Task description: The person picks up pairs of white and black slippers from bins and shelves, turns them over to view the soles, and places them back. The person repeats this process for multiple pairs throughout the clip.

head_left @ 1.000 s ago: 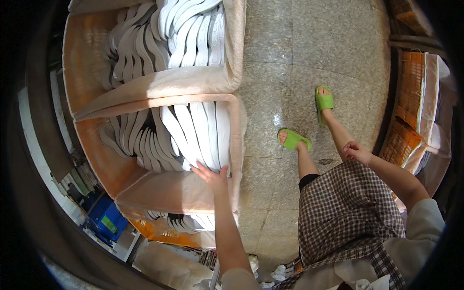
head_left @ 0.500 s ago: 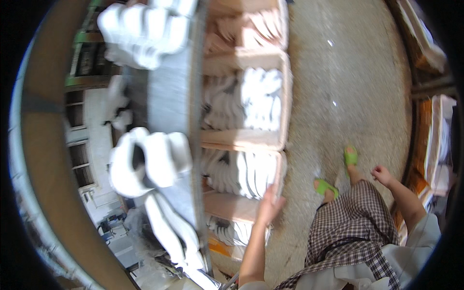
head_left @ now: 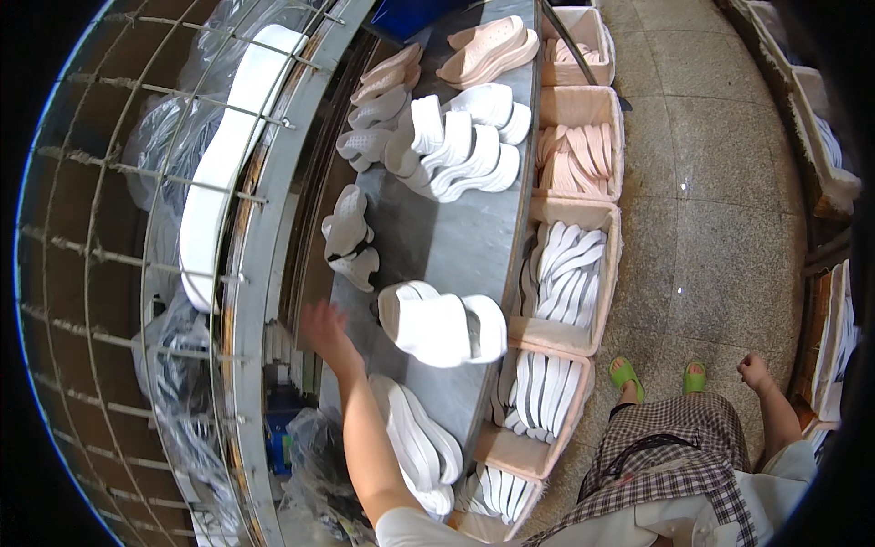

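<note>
My left hand (head_left: pixel 326 333), slightly blurred, reaches past the left edge of a grey tabletop (head_left: pixel 437 242). Its fingers look stretched out, with nothing visible in them. Closest on the table are a grouped set of white slip-on shoes (head_left: pixel 424 325) and some shoes with holes (head_left: pixel 348 223) near the edge. Long white soles (head_left: pixel 415 438) lie beside my left forearm. My right hand (head_left: pixel 753 371) hangs out at my right side over the floor, its fingers curled in and apparently holding nothing.
More white shoes (head_left: pixel 474 150) and pink shoes (head_left: pixel 489 52) stand farther along the table. Pink-lined bins (head_left: pixel 612 264) with white and pink soles line its right side. A wire grid (head_left: pixel 91 237) rises at the left. Other bins (head_left: pixel 829 337) edge the tiled aisle (head_left: pixel 720 228).
My view has swung to the left. My left hand has gone from the rim of a sole bin across to the table's left edge. The right hand still hangs at my side.
</note>
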Motion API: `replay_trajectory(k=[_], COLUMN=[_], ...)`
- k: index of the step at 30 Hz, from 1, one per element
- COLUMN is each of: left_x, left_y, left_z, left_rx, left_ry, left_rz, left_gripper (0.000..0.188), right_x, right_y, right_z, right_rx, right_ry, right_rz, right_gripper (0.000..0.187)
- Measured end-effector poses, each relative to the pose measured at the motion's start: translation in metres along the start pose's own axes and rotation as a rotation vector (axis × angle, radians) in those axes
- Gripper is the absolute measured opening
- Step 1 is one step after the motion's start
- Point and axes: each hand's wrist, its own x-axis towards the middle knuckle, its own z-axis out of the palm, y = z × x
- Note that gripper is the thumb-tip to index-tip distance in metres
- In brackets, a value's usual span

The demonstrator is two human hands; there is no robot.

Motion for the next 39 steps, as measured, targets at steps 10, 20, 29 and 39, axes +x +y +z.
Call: replay_trajectory(k=[10,20,29,39], left_x=[0.229,0.168,0.125,0.126], left_y=[-0.18,-0.238,-0.239,-0.225], left_z=[0.025,0.015,-0.004,0.02], left_rx=[-0.317,-0.952,-0.622,-0.516], left_ry=[0.072,-0.154,-0.033,0.208], left_rz=[-0.933,-0.846,-0.883,-0.948], left_gripper=[0.069,0.04,0.056,0.059], right_x=[-0.033,0.014,0.028,-0.015], right_y=[-0.074,-0.1,-0.156,-0.155], right_z=[0.081,0.117,0.081,0.059], right_rx=[-0.043,-0.087,-0.065,-0.24], right_ry=[-0.11,-0.106,-0.088,-0.118], right_rz=[-0.007,-0.033,-0.04,0.03], right_gripper=[0.021,0.024,0.03,0.036])
